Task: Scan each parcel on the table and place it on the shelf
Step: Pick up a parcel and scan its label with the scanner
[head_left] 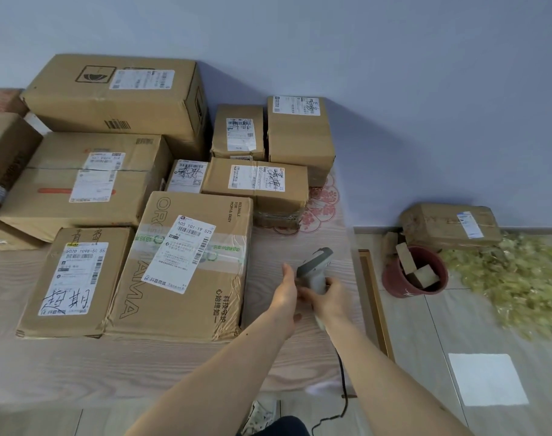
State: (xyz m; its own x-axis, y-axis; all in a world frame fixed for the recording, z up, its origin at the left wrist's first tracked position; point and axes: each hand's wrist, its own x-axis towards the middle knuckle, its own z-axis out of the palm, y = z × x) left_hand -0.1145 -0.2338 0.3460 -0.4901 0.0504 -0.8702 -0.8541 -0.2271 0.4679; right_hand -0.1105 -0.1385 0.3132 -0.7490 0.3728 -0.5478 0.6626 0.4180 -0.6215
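Observation:
Several brown cardboard parcels with white labels cover the wood-grain table (284,347). The nearest one, a wide printed box (186,272), lies just left of my hands. A grey barcode scanner (315,267) stands over the table's right part, its head pointing up and left. My right hand (329,298) is wrapped around its handle. My left hand (287,291) touches the scanner's left side, fingers along the handle. A black cable (342,391) hangs from the scanner over the front edge.
A smaller labelled box (76,281) sits left of the printed one, with bigger boxes (117,96) stacked behind against the wall. On the floor to the right are a red pot (414,273) with blocks, a taped parcel (451,226), and scattered yellow-green shreds (520,278).

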